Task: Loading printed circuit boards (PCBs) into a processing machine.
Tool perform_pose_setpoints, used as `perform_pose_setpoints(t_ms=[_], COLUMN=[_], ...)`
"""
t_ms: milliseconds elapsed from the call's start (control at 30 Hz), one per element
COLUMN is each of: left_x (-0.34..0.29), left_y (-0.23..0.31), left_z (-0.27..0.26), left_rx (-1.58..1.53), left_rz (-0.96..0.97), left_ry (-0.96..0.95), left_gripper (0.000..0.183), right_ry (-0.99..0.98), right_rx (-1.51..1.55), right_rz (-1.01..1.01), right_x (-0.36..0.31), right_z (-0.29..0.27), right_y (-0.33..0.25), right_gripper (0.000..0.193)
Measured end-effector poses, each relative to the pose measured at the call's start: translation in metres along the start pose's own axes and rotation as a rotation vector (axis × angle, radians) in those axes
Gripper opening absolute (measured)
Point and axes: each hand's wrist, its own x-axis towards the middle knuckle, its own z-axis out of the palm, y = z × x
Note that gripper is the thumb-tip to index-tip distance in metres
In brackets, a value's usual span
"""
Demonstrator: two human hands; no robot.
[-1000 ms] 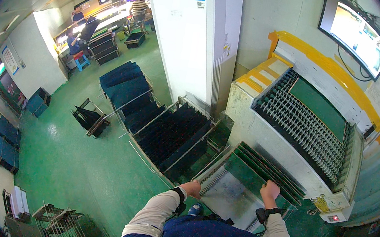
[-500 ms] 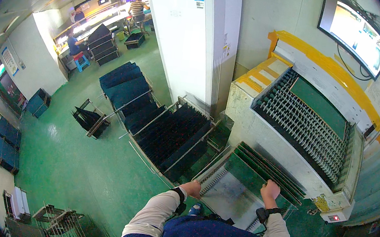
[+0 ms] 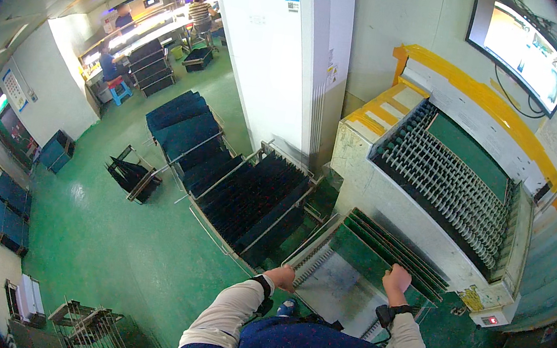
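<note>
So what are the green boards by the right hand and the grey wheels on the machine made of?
The green boards look like stiff plastic or coated board: thin, flat, smooth. The grey wheels could be plastic or metal: pale and dull, but too small to tell.

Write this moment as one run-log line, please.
Left hand: at left edge of coil-lined rack | Right hand: at front green panel, grip unclear | Ahead right: roller machine | Ahead left: dark panels
</note>
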Motion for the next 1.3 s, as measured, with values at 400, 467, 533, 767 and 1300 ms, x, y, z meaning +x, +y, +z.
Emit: perform_pose_setpoints(t_ms=[400, 467, 533, 767, 1300], left_x=[0.010, -0.018, -0.029, -0.050, 0.007], left_y=[-0.009, 0.025, 0.030, 0.044, 0.003], left_z=[0.011, -0.028, -0.031, -0.056, -0.011], left_rx=[0.098, 0.089, 0.057, 0.037, 0.161], left_rz=[0.096, 0.040, -0.024, 0.015, 0.102], left_ry=[0.055, 0.032, 0.039, 0.003, -0.016], left_gripper=[0.087, 0.075, 0.073, 0.075, 0.088], right_ry=[0.065, 0.018, -0.012, 0.057, 0.174], right_rx=[0.043, 0.047, 0.091, 0.095, 1.873], right_rz=[-0.023, 0.018, -0.018, -0.187, 0.343], right_x=[0.004, 0.000, -0.006, -0.007, 0.011], right_z=[-0.005, -0.005, -0.006, -0.078, -0.178], right_y=[0.000, 0.007, 0.005, 0.009, 0.137], right_gripper=[0.020, 0.020, 0.021, 0.020, 0.028])
